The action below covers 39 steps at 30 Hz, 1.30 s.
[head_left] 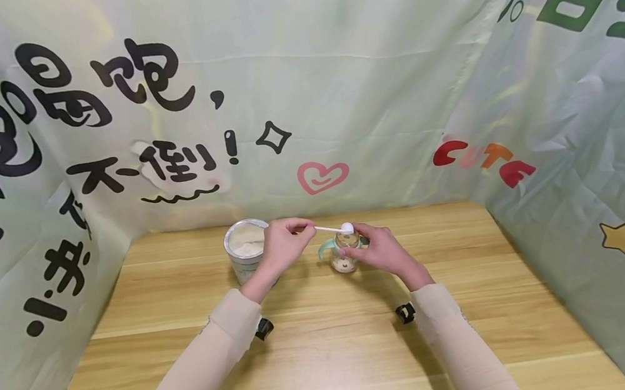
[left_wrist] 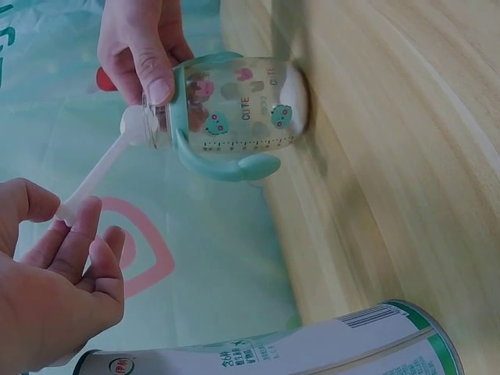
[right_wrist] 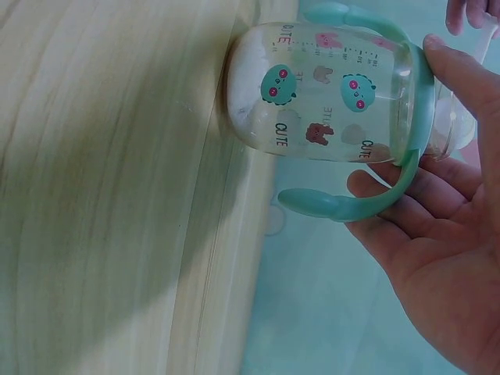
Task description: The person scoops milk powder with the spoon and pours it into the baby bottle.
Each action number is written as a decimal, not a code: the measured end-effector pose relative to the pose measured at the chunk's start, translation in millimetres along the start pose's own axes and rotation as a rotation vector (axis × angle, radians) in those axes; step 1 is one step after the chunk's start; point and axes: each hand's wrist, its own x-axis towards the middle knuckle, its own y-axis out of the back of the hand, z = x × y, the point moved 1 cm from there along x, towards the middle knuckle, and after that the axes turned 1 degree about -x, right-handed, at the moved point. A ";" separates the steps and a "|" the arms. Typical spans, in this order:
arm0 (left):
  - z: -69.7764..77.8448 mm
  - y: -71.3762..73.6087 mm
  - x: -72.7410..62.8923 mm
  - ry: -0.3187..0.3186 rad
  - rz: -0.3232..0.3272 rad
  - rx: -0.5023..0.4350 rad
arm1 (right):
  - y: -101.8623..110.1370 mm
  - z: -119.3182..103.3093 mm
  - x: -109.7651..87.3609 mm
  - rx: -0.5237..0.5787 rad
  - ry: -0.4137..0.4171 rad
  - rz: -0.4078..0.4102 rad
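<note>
In the head view my left hand (head_left: pixel 285 243) pinches the end of a white scoop's handle (head_left: pixel 329 229). The scoop's bowl (left_wrist: pixel 134 125) is at the open mouth of a clear baby bottle in the left wrist view; whether it is tipped is hard to tell. My right hand (head_left: pixel 384 252) grips the baby bottle (right_wrist: pixel 328 94) about its neck, thumb on one side and fingers on the other. Upright on the table, the bottle has a mint two-handled ring (left_wrist: pixel 226 166) and cartoon prints. White powder (right_wrist: pixel 248 82) lies in its bottom.
Left of the bottle stands an open can (head_left: pixel 245 267) of pale powder, close to my left wrist. Beneath everything is a wooden table (head_left: pixel 327 344). A printed cloth backdrop (head_left: pixel 382 100) rises behind it and along both sides.
</note>
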 end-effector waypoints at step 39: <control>7.9 32.5 5.9 0.123 0.087 -0.088 | 2.1 -3.3 4.0 -0.018 0.020 0.014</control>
